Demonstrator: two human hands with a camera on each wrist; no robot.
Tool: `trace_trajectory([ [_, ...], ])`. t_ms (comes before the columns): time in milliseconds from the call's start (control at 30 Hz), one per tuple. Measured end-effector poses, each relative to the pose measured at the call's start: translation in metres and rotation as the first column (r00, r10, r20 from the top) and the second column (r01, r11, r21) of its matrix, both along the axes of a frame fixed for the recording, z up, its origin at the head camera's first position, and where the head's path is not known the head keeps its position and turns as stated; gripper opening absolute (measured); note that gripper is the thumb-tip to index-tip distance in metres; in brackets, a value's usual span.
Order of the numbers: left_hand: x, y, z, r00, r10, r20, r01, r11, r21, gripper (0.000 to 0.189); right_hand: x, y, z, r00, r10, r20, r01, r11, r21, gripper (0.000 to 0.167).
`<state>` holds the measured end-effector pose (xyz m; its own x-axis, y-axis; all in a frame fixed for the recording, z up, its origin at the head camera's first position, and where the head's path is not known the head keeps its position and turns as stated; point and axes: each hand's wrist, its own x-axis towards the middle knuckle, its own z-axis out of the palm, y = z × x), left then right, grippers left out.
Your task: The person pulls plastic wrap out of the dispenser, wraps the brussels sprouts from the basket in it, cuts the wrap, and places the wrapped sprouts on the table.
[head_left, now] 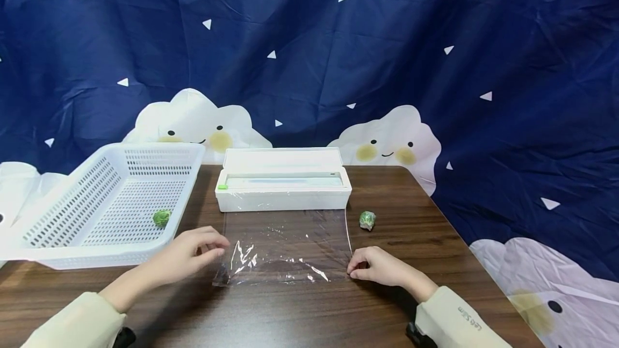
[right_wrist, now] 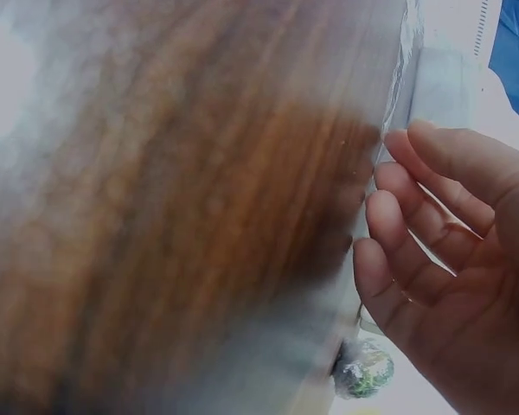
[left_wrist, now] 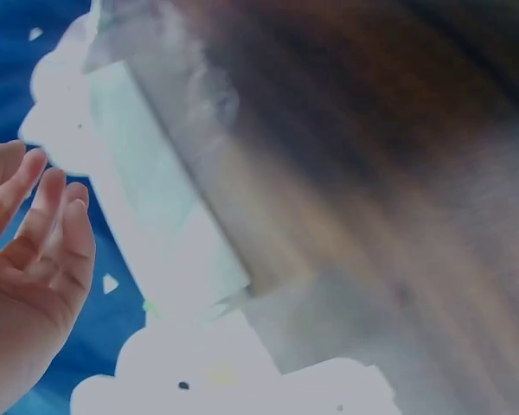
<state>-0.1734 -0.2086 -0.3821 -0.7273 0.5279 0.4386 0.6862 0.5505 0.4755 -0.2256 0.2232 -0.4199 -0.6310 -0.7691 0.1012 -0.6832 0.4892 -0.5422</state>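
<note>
A sheet of clear plastic wrap [head_left: 290, 251] extends from the front of a white cling film dispenser box [head_left: 285, 201], whose lid stands raised, and lies over the brown table. At the sheet's near right corner, my right hand [head_left: 379, 266] pinches the edge between thumb and index finger; the right wrist view shows the fingertips meeting at the film. My left hand [head_left: 193, 251] hovers beside the sheet's left edge with fingers loosely bent and thumb apart. In the left wrist view, that hand's palm and fingers [left_wrist: 48, 220] hold nothing.
On the left stands a white perforated basket [head_left: 121, 248] with a small green round vegetable [head_left: 162, 218] inside. A similar green piece in clear wrap [head_left: 367, 220] lies right of the box. A dark blue cloud-patterned curtain [head_left: 309, 42] hangs behind the table.
</note>
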Motion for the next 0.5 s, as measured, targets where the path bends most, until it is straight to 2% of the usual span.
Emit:
trace_trajectory([
  [133,0.001,-0.004,0.019,0.999,0.023,0.033,-0.025,0.997,0.076,0.013,-0.002,0.002,-0.002,0.999,-0.007,0.037,0.007,1.000,-0.012,0.003],
  [300,0.001,-0.017,0.049,0.988,0.112,0.110,-0.126,0.984,0.126,0.016,-0.002,0.002,-0.001,0.997,-0.018,0.072,0.020,1.000,-0.021,0.005],
  [367,-0.002,-0.026,0.061,0.977,0.149,0.154,-0.173,0.972,0.157,0.019,-0.003,0.002,-0.001,0.996,-0.026,0.080,0.028,0.999,-0.021,0.005],
  [500,-0.012,-0.053,0.082,0.957,0.231,0.174,-0.267,0.936,0.230,0.023,-0.002,0.001,-0.001,0.997,-0.030,0.077,0.032,0.999,-0.024,0.004],
])
